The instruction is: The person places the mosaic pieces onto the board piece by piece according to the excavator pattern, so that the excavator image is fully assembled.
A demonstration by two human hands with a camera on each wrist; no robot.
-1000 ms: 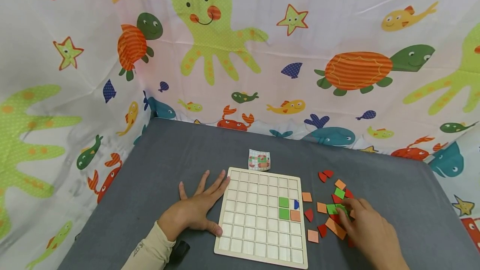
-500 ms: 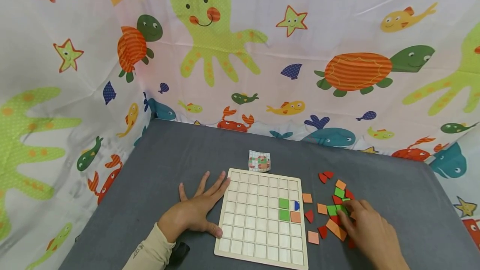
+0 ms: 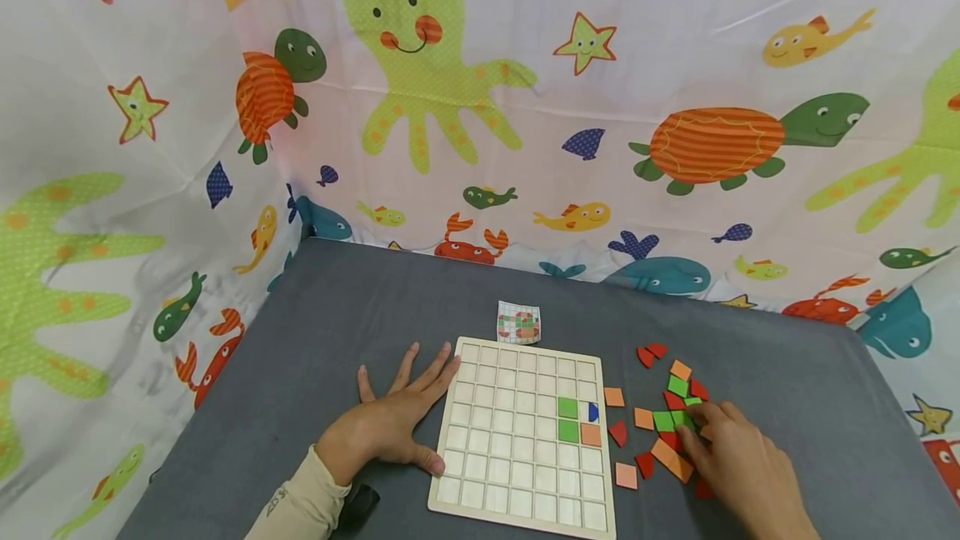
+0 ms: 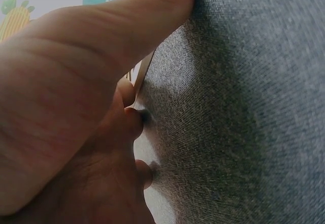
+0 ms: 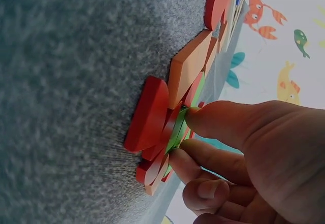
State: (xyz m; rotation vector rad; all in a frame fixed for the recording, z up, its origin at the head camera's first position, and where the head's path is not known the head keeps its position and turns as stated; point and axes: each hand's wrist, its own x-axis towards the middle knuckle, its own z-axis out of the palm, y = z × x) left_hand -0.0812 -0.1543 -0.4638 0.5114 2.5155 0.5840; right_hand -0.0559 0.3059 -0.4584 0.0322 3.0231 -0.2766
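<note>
My left hand (image 3: 393, 423) lies at the left side of a pale wooden grid board (image 3: 517, 513), fingers spread. Its thumb and index fingertip touch the board's left edge; the left wrist view shows the palm (image 4: 56, 102) close above grey cloth. Right of the board, my right hand (image 3: 746, 461) is over a loose pile of tiles. In the right wrist view its thumb and finger pinch a green tile (image 5: 177, 125) at opposite sides, low among the red and orange ones. On the board sit green squares (image 3: 567, 407), an orange square (image 3: 590, 434) and a blue half-round piece (image 3: 593, 412).
A small printed pattern card (image 3: 518, 322) stands at the board's far edge. Around the pile lie red quarter-round tiles (image 3: 646, 356) and orange squares (image 3: 626, 476). A black object (image 3: 360, 507) is by the left wrist. A patterned curtain (image 3: 480, 107) borders the grey table (image 3: 375, 290).
Both hands stay nearly in place. My right hand's fingers shift only slightly at the green tile in the pile; the tiles on the board are the same.
</note>
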